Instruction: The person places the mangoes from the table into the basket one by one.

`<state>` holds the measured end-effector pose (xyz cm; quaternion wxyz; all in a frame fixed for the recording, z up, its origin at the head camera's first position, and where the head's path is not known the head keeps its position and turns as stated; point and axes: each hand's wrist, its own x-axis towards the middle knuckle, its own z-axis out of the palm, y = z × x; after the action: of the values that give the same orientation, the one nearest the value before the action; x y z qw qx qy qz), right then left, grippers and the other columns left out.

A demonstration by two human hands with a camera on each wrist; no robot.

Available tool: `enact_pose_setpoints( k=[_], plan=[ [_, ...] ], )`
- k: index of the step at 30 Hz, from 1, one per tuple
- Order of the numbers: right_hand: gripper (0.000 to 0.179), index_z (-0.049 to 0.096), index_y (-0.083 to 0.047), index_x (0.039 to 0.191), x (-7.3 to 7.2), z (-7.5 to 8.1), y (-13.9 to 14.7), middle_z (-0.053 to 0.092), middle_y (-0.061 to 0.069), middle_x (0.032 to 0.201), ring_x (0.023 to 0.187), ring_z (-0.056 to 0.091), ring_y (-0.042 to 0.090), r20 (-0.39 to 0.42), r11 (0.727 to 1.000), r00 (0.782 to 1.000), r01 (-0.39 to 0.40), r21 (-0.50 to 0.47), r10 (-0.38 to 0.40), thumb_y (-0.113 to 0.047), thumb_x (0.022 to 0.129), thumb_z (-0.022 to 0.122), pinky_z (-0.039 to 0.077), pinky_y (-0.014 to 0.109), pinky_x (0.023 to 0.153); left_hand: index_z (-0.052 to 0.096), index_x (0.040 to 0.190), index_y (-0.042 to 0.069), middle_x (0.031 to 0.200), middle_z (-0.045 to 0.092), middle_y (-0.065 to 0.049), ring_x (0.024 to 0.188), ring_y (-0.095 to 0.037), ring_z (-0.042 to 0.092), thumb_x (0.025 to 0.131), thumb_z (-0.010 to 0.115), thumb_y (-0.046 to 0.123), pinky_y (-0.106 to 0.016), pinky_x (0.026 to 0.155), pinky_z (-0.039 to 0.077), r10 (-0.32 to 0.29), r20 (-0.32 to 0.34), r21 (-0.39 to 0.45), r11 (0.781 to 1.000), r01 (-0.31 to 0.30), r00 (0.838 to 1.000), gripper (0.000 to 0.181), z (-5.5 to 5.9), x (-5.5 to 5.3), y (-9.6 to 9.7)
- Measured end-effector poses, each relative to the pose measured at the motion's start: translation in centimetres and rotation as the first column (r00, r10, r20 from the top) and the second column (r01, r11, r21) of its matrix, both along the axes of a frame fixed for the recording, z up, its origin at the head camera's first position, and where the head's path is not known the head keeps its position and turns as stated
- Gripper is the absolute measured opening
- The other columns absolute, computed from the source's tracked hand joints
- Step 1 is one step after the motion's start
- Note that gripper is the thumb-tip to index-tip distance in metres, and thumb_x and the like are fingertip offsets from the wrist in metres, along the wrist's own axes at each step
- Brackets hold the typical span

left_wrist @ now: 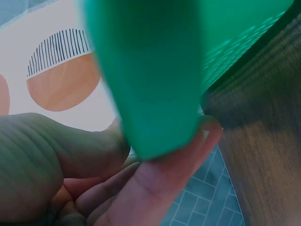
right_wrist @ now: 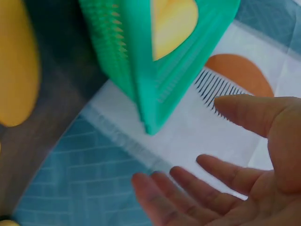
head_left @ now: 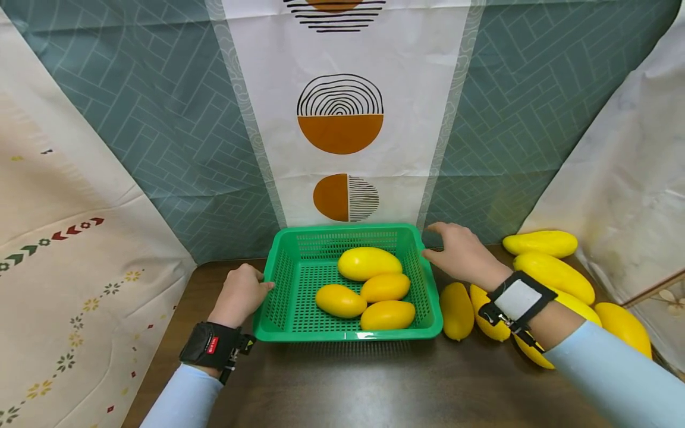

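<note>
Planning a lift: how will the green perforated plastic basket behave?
The green perforated plastic basket likely stays fairly stiff, given its broad rim. It may tilt rightward, where most of its four yellow oval fruits sit. Their smooth, rounded shapes suggest they could roll.

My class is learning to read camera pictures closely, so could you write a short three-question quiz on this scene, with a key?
1. How many yellow fruits lie inside the green basket?

2. True or false: the right grip is apart from the basket, its fingers not closed on anything.

3. What is the left grip doing?
A) Holding a fruit
B) Holding the basket's rim
C) Lying flat on the table

Key:
1. Four.
2. True; the right wrist view shows a gap between hand and basket.
3. B; the left wrist view shows thumb and finger on either side of the rim.
</note>
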<state>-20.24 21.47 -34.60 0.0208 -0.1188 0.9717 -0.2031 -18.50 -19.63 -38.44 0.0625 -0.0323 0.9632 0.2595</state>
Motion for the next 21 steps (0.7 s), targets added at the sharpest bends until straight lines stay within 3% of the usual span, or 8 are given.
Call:
enact_pose_setpoints(
  k=[4,7,10,14,17,21],
  plan=[
    [0.067,0.041,0.005,0.133,0.7,-0.7,1.6,0.052,0.024,0.122,0.089,0.057,0.029,0.022,0.996,0.997,0.071,0.045,-0.072,-0.039,0.087,0.061,0.049,0.042,0.072,0.058,0.114,-0.012,0.105,0.060,-0.023,0.071,-0.017,0.059,0.089,0.063,0.020,-0.027,0.051,0.047,0.001,-0.001,0.002,1.000,-0.001,1.000,0.041,-0.1,0.0,0.0],
    [0.072,0.042,0.010,0.129,1.2,-1.4,2.4,0.053,0.026,0.116,0.087,0.057,0.031,0.067,0.990,0.991,0.105,0.096,-0.112,-0.043,0.084,0.063,0.049,0.041,0.070,0.058,0.113,-0.012,0.103,0.060,-0.022,0.069,-0.017,0.058,0.089,0.063,0.020,-0.027,0.050,0.046,0.001,0.000,0.006,1.000,-0.001,1.000,0.041,-0.1,0.0,0.0],
    [0.061,0.052,0.008,0.110,1.5,-2.0,2.9,0.057,0.019,0.089,0.072,0.055,0.027,0.156,0.983,0.978,0.115,0.144,-0.137,-0.045,0.083,0.064,0.047,0.035,0.059,0.058,0.113,-0.012,0.101,0.061,-0.021,0.068,-0.016,0.058,0.089,0.063,0.020,-0.028,0.050,0.047,0.000,0.001,0.010,1.000,0.000,1.000,0.040,-0.2,-0.1,-0.1],
    [0.048,0.053,-0.001,0.085,2.1,-2.6,3.0,0.041,0.005,0.066,0.055,0.045,0.019,0.263,0.975,0.953,0.100,0.199,-0.151,-0.048,0.082,0.063,0.038,0.028,0.049,0.058,0.113,-0.012,0.100,0.061,-0.020,0.069,-0.016,0.059,0.089,0.063,0.020,-0.028,0.051,0.047,0.003,0.002,0.011,1.000,-0.003,1.000,0.040,-0.2,0.0,-0.1],
    [0.046,0.054,-0.003,0.077,2.7,-3.1,2.9,0.041,0.004,0.062,0.051,0.047,0.019,0.314,0.972,0.936,0.095,0.217,-0.161,-0.048,0.081,0.064,0.040,0.028,0.047,0.058,0.114,-0.011,0.100,0.061,-0.020,0.068,-0.016,0.059,0.089,0.063,0.021,-0.028,0.051,0.047,0.007,0.001,0.014,1.000,-0.007,1.000,0.040,-0.2,0.0,-0.1],
    [0.044,0.053,-0.004,0.078,3.4,-3.8,2.8,0.045,0.006,0.065,0.051,0.051,0.021,0.363,0.973,0.915,0.109,0.204,-0.178,-0.046,0.080,0.066,0.045,0.028,0.045,0.058,0.114,-0.011,0.100,0.062,-0.020,0.068,-0.016,0.059,0.089,0.062,0.021,-0.028,0.050,0.047,0.006,-0.010,0.013,1.000,-0.006,1.000,0.040,-0.1,0.1,0.0]
  ],
)
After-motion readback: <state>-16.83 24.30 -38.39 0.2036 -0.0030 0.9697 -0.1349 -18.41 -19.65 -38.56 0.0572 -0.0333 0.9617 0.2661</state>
